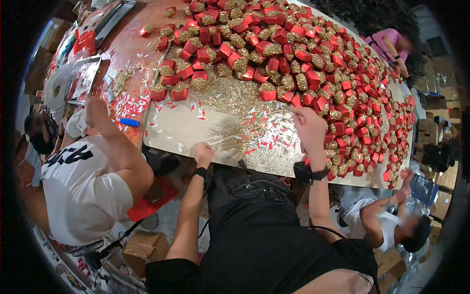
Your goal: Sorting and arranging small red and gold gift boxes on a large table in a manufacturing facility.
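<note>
The person's left hand [203,152] rests at the near edge of the surface [186,125], fingers curled shut; whether that grip holds anything cannot be told. The right hand [309,128] is raised over the surface with fingers loosely spread, its grip holding nothing visible, at the near fringe of the heap of red boxes with gold filling [293,54]. Gold glitter and red scraps [245,125] lie between the hands. A co-worker in a white shirt [81,191] leans in at left.
</note>
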A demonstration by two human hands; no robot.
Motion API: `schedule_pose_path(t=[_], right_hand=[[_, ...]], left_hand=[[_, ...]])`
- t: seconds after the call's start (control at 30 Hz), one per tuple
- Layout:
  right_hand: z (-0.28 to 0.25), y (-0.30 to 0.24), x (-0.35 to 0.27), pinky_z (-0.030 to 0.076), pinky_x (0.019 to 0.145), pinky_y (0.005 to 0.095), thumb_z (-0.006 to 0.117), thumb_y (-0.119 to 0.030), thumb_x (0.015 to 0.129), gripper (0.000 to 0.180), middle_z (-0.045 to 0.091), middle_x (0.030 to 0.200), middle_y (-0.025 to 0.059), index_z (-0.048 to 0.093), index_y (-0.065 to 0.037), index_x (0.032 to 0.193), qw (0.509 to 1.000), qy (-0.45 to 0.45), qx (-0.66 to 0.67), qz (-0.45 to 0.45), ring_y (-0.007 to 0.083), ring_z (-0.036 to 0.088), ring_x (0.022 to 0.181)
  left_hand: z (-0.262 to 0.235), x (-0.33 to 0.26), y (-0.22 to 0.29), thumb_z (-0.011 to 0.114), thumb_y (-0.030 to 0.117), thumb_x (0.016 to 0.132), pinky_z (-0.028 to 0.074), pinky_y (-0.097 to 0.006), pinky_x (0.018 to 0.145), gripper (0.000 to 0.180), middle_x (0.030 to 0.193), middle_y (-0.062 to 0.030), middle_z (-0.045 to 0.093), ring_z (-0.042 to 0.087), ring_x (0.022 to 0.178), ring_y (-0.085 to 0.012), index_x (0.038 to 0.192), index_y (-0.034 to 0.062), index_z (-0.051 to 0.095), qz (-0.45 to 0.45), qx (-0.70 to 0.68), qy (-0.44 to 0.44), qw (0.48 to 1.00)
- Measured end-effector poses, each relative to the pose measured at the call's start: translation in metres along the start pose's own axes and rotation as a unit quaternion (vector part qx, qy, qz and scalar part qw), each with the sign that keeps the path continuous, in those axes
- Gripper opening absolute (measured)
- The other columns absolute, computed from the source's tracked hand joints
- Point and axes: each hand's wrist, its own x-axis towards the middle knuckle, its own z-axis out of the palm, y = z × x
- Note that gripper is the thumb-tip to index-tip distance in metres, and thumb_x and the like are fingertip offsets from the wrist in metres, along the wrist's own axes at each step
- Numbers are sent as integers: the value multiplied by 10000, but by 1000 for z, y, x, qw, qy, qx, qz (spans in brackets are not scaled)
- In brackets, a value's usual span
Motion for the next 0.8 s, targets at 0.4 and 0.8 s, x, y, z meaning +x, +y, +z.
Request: schedule_pose_path(t=[0.4,0.8], right_hand=[[92,98,3,456,689,378,651,-164,653,343,590,890,96,585,-123,986,983,-183,-21,-9,265,568,838],[166,106,-57,321,907,463,728,-150,567,694,401,1174,159,434,-145,1195,954,-256,-154,34,351,380,1080]], left_hand=[[-29,-6,39,782,115,503,457,-331,571,273,630,-82,575,574,617,-221,643,66,552,-26,40,-12,999],[-27,-13,49,752,106,558,451,-346,578,231,638,-83,581,578,641,-246,648,63,544,-59,-7,2,998]])
